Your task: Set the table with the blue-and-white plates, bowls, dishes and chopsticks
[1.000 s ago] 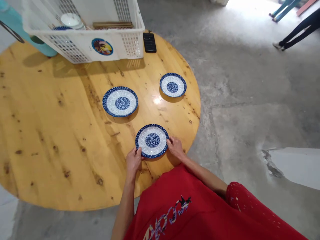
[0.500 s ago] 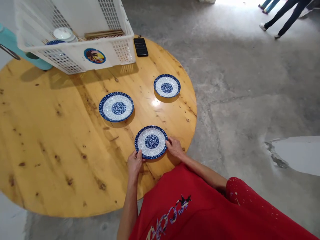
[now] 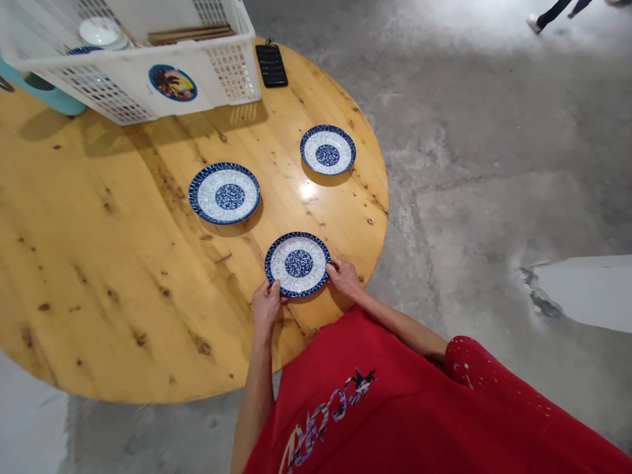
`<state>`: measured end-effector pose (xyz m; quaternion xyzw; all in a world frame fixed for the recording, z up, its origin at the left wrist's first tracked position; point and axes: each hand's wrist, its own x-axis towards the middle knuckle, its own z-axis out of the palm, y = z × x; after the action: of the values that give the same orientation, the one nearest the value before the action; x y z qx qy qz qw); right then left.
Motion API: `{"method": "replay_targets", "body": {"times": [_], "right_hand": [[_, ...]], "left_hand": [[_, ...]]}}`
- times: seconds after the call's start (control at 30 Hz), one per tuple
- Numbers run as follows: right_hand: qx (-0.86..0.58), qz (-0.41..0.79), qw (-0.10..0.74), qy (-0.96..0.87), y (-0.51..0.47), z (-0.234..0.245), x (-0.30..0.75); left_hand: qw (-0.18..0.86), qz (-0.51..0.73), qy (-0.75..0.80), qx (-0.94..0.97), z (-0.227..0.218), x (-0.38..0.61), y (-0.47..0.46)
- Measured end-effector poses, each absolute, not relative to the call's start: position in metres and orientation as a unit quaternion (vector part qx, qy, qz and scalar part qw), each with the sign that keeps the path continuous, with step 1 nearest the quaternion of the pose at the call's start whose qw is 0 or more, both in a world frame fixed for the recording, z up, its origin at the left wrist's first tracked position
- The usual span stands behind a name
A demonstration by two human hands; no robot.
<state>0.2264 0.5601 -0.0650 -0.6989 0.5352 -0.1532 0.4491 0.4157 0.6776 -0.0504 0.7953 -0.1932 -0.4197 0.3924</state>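
Close to the table's near edge lies a blue-and-white plate point(image 3: 298, 264) with a dark patterned rim and a round blue centre. My left hand point(image 3: 267, 303) pinches its lower left rim, thumb on top. On the opposite side, my right hand point(image 3: 343, 276) grips the right rim, its thumb over the edge and its other fingers partly hidden. Two similar plates rest farther off: one plate point(image 3: 224, 193) to the upper left, another plate point(image 3: 328, 150) to the upper right. Neither hand touches those two.
On the round wooden table point(image 3: 123, 263) stands a white plastic basket point(image 3: 123, 85) holding bowls and chopsticks. Beside it are a black phone point(image 3: 271, 66) and a turquoise container point(image 3: 59, 99). A person's leg point(image 3: 553, 14) shows on the concrete floor point(image 3: 484, 171).
The camera view has tilted downward, so the table's things sit higher in the picture. Both hands keep their hold on the near plate, which has not visibly moved on the table.
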Motion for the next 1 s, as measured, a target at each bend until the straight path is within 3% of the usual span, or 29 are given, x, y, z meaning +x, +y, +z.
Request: {"method": "replay_targets", "body": {"times": [0.37,1.0], "right_hand": [[-0.663,-0.16,0.498,0.536,0.569,-0.068,0.229],[-0.517,-0.203,0.563,0.612,0.6,-0.061,0.181]], "left_hand": [[0.378,-0.416,-0.204,0.802,-0.058,0.413,0.684],[0.503,-0.441,-0.103,0.736,-0.053,0.41,0.716]]}}
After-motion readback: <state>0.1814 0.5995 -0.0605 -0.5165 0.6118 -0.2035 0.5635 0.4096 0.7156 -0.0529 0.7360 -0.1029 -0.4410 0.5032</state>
